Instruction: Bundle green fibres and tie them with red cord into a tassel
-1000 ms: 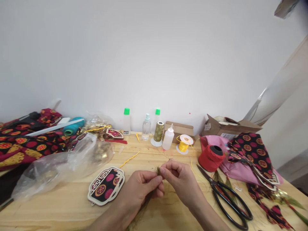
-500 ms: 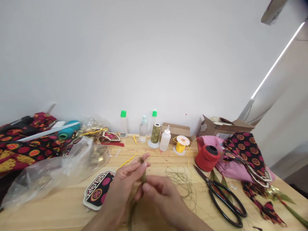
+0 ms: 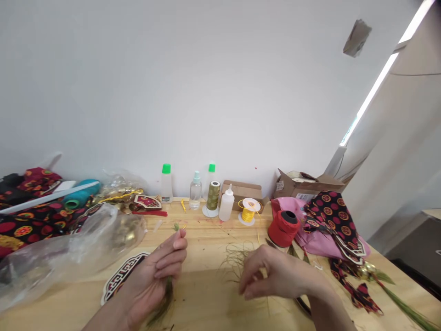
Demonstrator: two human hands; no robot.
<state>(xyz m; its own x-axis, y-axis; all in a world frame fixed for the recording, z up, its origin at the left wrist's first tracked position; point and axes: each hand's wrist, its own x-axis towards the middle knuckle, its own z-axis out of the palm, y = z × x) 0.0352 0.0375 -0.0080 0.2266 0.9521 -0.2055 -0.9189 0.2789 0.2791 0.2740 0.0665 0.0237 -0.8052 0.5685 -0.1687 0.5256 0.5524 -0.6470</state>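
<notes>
My left hand [image 3: 161,271] is closed round a bundle of olive-green threads [image 3: 167,294], a tassel whose short tip pokes out above the fingertips and whose strands hang below the palm. Under that wrist lies a dark patterned fabric piece with a white fretwork border [image 3: 126,271], partly covered. Over the table, my right hand [image 3: 258,273] has its fingers curled down towards the thumb; whatever they pinch, if anything, is too small to make out. Loose green thread [image 3: 236,257] lies just behind it. My right forearm hides most of the black-handled scissors [image 3: 303,305].
Along the wall stand bottles [image 3: 166,184], a green thread spool [image 3: 213,195], a white squeeze bottle [image 3: 226,204] and a yellow cord spool [image 3: 248,212]. A red thread cone [image 3: 284,228] and pink cloth [image 3: 312,243] lie right, a plastic bag [image 3: 82,243] left.
My hands have parted: the right one let go of the tassel and moved right, over by the loose thread and scissors. My left hand keeps the tassel. The view has shifted somewhat to the right.
</notes>
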